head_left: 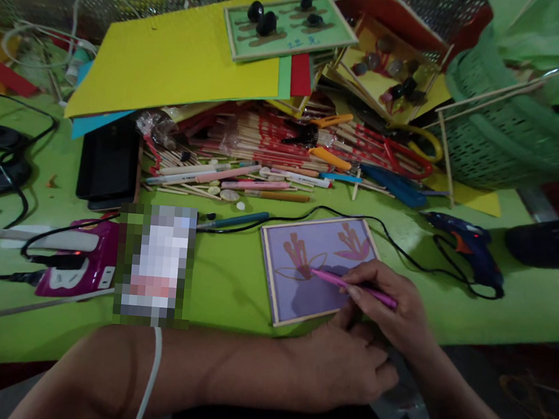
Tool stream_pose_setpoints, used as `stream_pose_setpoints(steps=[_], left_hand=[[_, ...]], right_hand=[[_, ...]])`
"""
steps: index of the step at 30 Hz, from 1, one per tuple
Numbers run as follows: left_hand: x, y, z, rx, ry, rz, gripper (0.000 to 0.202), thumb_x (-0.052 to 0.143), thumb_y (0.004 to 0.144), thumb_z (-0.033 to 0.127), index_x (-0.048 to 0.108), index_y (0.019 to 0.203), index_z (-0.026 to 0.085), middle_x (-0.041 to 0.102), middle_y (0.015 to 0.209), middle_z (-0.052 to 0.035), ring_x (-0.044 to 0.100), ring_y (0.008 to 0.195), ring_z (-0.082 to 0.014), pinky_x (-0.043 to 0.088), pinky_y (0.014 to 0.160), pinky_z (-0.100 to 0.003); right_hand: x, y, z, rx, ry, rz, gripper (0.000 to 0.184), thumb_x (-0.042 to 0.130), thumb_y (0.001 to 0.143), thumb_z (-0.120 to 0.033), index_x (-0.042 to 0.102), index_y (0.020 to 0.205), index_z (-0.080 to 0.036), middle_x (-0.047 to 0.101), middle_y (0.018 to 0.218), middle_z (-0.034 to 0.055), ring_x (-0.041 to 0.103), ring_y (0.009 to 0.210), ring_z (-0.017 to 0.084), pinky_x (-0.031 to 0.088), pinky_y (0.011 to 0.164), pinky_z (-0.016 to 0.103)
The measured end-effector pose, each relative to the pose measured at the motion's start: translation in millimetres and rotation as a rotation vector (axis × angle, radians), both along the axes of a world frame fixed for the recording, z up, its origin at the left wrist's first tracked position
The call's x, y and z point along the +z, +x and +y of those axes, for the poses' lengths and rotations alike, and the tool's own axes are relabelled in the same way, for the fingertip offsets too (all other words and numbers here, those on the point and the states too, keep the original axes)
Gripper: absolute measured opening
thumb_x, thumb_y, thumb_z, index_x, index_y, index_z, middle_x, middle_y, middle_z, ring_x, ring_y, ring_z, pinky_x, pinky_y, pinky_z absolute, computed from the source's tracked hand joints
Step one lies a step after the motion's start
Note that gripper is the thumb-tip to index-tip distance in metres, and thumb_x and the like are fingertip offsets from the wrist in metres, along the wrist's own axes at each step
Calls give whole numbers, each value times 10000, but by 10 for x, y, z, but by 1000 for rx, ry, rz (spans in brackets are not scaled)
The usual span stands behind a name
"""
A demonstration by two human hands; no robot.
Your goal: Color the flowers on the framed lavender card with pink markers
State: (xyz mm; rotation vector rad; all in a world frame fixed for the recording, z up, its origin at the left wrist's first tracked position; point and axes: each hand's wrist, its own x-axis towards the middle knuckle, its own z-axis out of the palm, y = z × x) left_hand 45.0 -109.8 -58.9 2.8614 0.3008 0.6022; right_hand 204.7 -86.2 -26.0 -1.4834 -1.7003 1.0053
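My right hand (388, 302) is closed around a pink marker (334, 280), its tip touching a small lavender board (318, 264) framed with wooden sticks and bearing pink plant shapes and brown outlines. The board lies flat on the green table (225, 283). My left hand (349, 363) rests at the table's near edge, just below the board's corner, its fingers curled under; nothing shows in them. My left forearm lies across the table's front edge.
A blue glue gun (470, 250) with a black cord lies right of the board. Behind are pens, sticks and scissors (404, 156), coloured paper sheets (175, 59), a green basket (513, 131), a black phone (109, 164) and a magenta power strip (81, 265).
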Motion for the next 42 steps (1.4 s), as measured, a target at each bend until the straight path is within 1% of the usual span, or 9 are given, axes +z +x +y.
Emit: stream_pose_setpoints(steps=[4,9,15,18,25,31,34,38,42], left_hand=[[4,6,3,-3,-9,-1,132,625,945,230,730,1001,174,705,1025,-98,675,1047,-319,449,987,-582],[-22,22,-6,-4,-22,3,118,646,942,256,727,980,180,704,975,-87,675,985,-290,480,922,-529],[-64,29,-30,10,-20,-37,122,629,947,244,720,991,176,680,961,-78,661,976,-294,461,930,-531],[-54,22,-23,2,-6,-8,128,631,945,249,718,1003,176,680,970,-86,656,975,-291,454,927,-532],[-12,17,3,6,0,12,139,618,959,261,713,1010,174,697,991,-96,659,972,-284,448,937,-535],[5,15,4,0,-13,5,111,649,942,273,705,969,182,687,934,-69,663,940,-281,444,974,-565],[-2,11,2,-5,-1,19,111,650,942,270,698,980,177,690,932,-68,663,937,-274,436,989,-583],[-12,7,9,-16,2,21,114,640,950,255,703,990,170,707,959,-80,668,969,-276,454,981,-558],[-13,9,13,-5,-9,-9,110,651,942,250,713,982,169,706,944,-74,677,945,-280,468,975,-559]], right_hand=[[-22,-3,2,-3,23,-32,61,660,917,-234,721,925,-225,723,828,38,689,728,182,540,630,267],[-57,-20,-9,-23,49,-53,63,659,922,-230,721,935,-227,730,839,40,697,749,183,555,656,272],[-29,-59,10,-42,101,-61,53,662,901,-214,714,906,-225,738,808,29,704,717,178,554,634,271],[-9,-83,22,-61,110,-59,53,662,890,-213,714,882,-220,734,780,28,696,685,176,550,614,273],[-3,-92,3,-89,109,-51,54,659,899,-193,705,896,-222,718,784,17,685,685,160,536,618,255],[-7,-88,-11,-120,98,-63,54,657,904,-210,708,896,-224,711,777,14,679,682,164,534,619,262],[-21,-82,-19,-134,94,-70,57,653,910,-224,709,899,-220,703,766,13,664,654,158,521,590,258],[-22,-87,-21,-157,103,-66,69,640,912,-219,707,894,-219,692,741,6,646,619,152,510,559,254],[-11,-90,-29,-186,119,-74,64,649,889,-199,705,878,-228,691,742,0,649,629,152,511,569,253]])
